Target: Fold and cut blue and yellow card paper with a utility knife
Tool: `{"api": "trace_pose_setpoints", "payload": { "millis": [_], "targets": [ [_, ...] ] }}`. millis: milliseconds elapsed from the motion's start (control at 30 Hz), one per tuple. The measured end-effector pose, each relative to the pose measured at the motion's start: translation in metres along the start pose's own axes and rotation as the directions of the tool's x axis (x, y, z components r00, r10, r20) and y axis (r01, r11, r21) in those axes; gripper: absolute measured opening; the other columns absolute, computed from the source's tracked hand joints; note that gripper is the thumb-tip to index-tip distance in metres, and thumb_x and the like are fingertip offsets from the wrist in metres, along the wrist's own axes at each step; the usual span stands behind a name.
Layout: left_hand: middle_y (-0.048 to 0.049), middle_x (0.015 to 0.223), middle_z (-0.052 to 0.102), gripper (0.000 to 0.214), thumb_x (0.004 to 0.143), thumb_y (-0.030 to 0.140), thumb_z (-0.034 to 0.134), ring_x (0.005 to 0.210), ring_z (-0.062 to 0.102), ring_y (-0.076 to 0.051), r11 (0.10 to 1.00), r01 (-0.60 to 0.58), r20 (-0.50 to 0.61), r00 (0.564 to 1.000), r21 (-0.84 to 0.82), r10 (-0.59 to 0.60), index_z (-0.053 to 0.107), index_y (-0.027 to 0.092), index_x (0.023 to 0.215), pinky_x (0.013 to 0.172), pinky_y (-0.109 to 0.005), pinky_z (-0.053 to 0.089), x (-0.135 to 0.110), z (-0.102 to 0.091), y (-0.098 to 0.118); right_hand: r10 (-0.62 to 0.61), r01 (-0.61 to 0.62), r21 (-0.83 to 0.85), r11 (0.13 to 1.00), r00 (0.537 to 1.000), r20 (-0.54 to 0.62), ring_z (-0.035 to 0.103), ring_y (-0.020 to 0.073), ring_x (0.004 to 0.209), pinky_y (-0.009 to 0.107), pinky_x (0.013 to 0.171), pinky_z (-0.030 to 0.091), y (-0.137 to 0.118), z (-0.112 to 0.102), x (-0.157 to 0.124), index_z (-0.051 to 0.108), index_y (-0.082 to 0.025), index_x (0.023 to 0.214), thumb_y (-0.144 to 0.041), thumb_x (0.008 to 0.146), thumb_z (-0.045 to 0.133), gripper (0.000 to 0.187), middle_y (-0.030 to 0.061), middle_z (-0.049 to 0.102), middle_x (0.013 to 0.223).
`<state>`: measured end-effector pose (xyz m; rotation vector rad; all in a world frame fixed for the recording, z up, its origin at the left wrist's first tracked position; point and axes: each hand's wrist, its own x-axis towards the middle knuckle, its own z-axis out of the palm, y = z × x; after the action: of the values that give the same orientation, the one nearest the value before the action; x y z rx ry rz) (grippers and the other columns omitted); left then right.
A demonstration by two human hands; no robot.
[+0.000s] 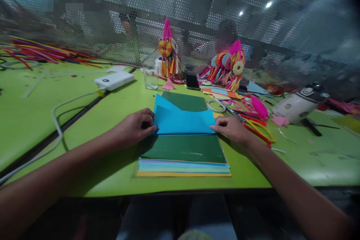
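Observation:
A sheet of bright blue paper (182,120), folded over on itself, is held between my two hands. My left hand (140,123) pinches its lower left corner, and my right hand (229,125) pinches the lower right one. The fold runs level along the side nearest me, while the far edges of the two layers do not line up. Beneath the blue paper lies a dark green sheet (185,148). This rests on a stack of coloured paper (182,168), whose light blue, pale green and orange edges show at the front.
Right of the stack lie yellow-and-red-handled scissors (260,129), a white ring (216,106) and a white bottle (298,103). Behind stand a clear cup (151,78), a phone (192,81) and tasselled paper-flower decorations (168,50). At left, a cable runs from a white power bank (114,80).

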<state>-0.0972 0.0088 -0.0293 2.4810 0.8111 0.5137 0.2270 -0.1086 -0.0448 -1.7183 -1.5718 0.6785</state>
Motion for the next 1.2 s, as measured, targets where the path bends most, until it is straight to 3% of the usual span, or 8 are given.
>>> {"api": "trace_pose_setpoints", "payload": {
  "millis": [400,1200],
  "targets": [
    [-0.0067,0.088,0.056,0.026,0.077,0.037,0.062,0.083,0.057,-0.019,0.991,0.013,-0.009,1.0,-0.132,-0.014,0.054,0.018,0.062,0.079,-0.036,0.046,-0.0016,0.0004,-0.0031,-0.038,0.04,-0.091,0.995,0.999,0.033,0.044,0.0143,0.06,0.03,0.06,0.033,-0.002,-0.0034,-0.0009,0.052,-0.018,0.052,-0.049,0.073,0.066,0.04,0.0009,0.05,0.061],
    [-0.0059,0.09,0.056,0.028,0.08,0.039,0.055,0.077,0.053,-0.016,1.0,-0.022,0.012,1.0,0.002,0.022,0.05,0.018,0.063,0.071,-0.031,0.043,-0.0008,0.0005,-0.0032,-0.052,0.049,-0.124,0.991,0.998,-0.024,0.046,0.0139,0.061,0.03,0.061,0.035,-0.0075,0.0019,-0.0028,0.051,-0.018,0.054,-0.042,0.076,0.063,0.035,0.0007,0.051,0.063]
  ]
}}
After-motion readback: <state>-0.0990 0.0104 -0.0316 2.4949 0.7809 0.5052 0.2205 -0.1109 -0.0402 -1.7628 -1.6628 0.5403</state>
